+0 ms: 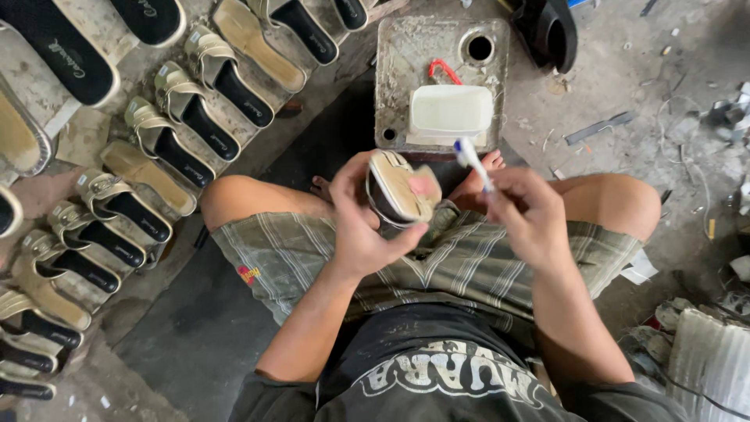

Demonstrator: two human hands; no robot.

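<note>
1. The left hand, at the centre of the frame, has its fingers wrapped tight around a beige sandal; the thumb lies along the near edge and the fingertips curl over the far side, so the sandal sits tilted, sole toward the camera, above the lap.
2. The right hand, just right of centre, has its fingers pinched together on a small white brush with a blue mark near the tip; the brush head points up and left, close beside the sandal, and whether it touches cannot be told.
3. Directly beyond the hands, at the upper centre, stands a grimy metal can with a round hole in its top; on it rest a white plastic tub and a red hook-shaped piece; the sandal and brush partly cover the can's near edge.
4. The upper left and left edge hold rows of finished sandals, beige straps over black insoles, lying side by side on worn boards.
5. Plaid shorts and bare knees fill the middle band below the hands; bare toes show between the can and the sandal.
6. The right side shows dusty concrete floor strewn with scraps; a black sandal lies at the upper right.
</note>
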